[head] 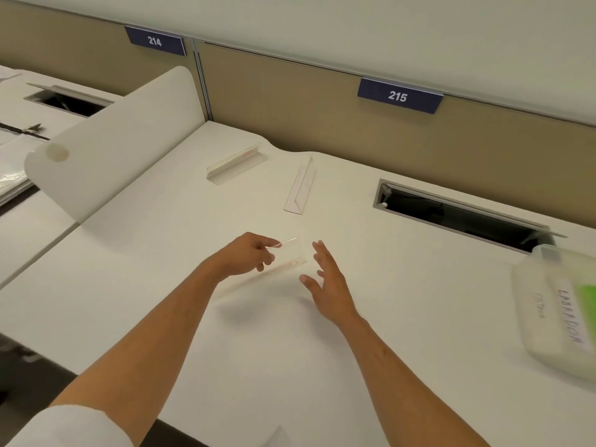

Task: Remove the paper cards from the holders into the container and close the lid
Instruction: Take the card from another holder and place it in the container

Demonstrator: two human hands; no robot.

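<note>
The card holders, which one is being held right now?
The nearest holder, pinched at its left end by the left hand. The other two lie untouched farther back on the desk.

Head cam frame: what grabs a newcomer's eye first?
Two bare forearms reach to mid-desk, where the left hand pinches a clear card holder and the open right hand hovers just beside it. Two more holders lie further back: one near the partition, another to its right. At the right edge sits a white lidded container with handwriting on it.
</note>
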